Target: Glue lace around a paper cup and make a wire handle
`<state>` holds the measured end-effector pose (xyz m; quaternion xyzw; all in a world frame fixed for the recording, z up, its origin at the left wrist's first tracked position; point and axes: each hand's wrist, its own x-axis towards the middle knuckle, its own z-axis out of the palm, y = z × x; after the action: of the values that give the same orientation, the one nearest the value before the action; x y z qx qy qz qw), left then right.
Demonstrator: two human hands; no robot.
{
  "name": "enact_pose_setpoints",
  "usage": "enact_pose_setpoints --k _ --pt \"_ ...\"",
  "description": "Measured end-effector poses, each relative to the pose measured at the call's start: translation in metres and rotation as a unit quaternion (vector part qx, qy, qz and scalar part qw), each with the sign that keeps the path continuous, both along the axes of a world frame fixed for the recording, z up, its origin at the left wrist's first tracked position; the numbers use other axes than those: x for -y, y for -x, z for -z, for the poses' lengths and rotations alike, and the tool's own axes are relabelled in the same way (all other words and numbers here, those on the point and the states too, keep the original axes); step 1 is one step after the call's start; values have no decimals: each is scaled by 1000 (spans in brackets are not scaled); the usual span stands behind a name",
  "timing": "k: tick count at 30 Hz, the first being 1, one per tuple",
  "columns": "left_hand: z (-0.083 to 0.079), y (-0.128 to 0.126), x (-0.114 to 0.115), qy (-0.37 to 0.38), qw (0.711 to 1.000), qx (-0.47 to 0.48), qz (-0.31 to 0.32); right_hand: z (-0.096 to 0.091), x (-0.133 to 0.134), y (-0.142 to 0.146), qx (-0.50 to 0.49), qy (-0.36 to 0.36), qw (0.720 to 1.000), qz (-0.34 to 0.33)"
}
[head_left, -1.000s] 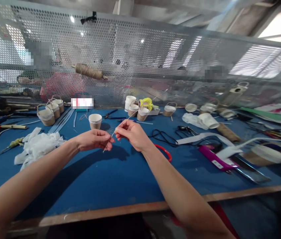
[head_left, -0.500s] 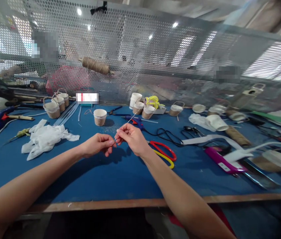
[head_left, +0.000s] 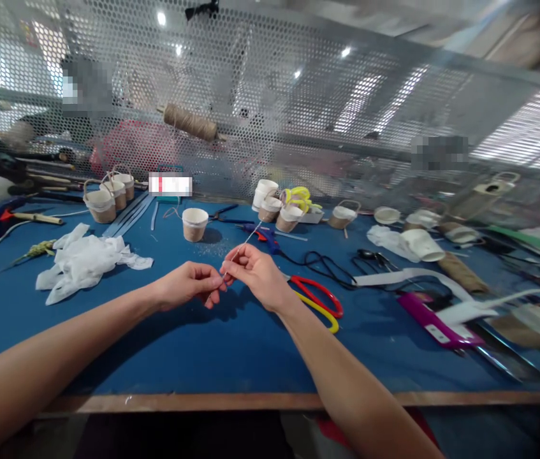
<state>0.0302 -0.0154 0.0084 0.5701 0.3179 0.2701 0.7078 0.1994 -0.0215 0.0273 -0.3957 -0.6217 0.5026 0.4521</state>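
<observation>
Right of the crumpled white cloth (head_left: 88,261), the left hand (head_left: 188,285) pinches a thin strand (head_left: 252,234) above the blue table (head_left: 193,363), probably to steady it; the right hand (head_left: 256,277) pinches just higher, seemingly for control. Their grip hides its middle. Blades of the red-and-yellow scissors (head_left: 320,294) are mostly covered; the far-right pot (head_left: 521,328) is blurred.

Since a second ago, my left hand (head_left: 190,284) and right hand (head_left: 257,275) have drawn back from the small cup (head_left: 195,225), uncovering the glue gun (head_left: 266,237) and yellow scissor handle (head_left: 335,324).
</observation>
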Motion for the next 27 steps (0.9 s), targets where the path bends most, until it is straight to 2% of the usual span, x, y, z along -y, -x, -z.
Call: enact_pose_setpoints --k 5,11,13,17,19,24,27 --pt "1 -5 3 -47 999 -9 -22 -1 2 1 19 -8 1000 9" --pt "-2 -7 7 -50 997 -12 -52 0 4 4 20 -23 999 42" --pt "-3 -6 6 -36 998 -6 -52 2 2 4 8 -14 999 43" --pt "-2 0 2 73 997 29 8 3 -1 1 -26 0 998 53" --pt "-2 2 1 102 994 40 25 3 -1 1 -29 -3 998 52" --pt "0 1 2 78 996 48 1 1 1 1 5 -1 1000 3" --pt "0 -1 3 64 997 51 0 1 3 2 10 -4 1000 -2"
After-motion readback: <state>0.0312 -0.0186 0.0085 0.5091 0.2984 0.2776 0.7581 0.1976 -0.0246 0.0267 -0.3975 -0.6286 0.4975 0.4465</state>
